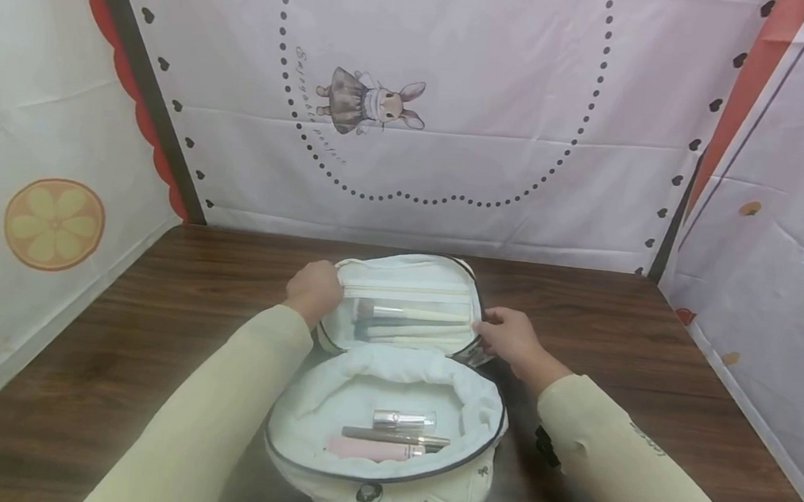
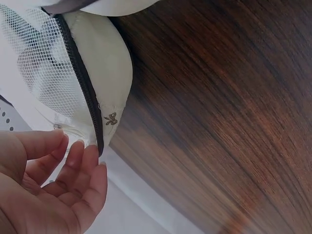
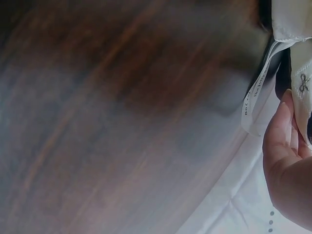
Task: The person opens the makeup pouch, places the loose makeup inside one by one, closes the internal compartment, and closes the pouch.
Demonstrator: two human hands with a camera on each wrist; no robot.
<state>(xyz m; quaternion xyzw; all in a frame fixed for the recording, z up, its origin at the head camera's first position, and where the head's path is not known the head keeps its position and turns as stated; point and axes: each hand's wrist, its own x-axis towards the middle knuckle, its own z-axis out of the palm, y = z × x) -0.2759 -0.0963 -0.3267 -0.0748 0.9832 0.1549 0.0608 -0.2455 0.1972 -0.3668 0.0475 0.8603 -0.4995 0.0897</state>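
A cream makeup bag [image 1: 324, 490] stands unzipped on the table, its lid [image 1: 410, 274] folded back toward the far side. Behind the lid's mesh pocket lie several makeup brushes [image 1: 432, 316]. My left hand [image 1: 315, 291] pinches the lid's left edge; in the left wrist view its curled fingers [image 2: 73, 163] meet the zipper rim. At the lid's right edge, my right hand [image 1: 512, 340] holds the rim between thumb and fingers, partly cut off in the right wrist view. Inside the bag are a silver-capped tube [image 1: 404, 420], a slim dark stick [image 1: 386, 436] and a pink tube [image 1: 370, 448].
The dark wood table [image 1: 151, 325] extends to both sides of the bag. Patterned cloth [image 1: 459, 88] hangs behind it and along both sides. A white printed ribbon [image 3: 249, 105] hangs from the bag near my right hand.
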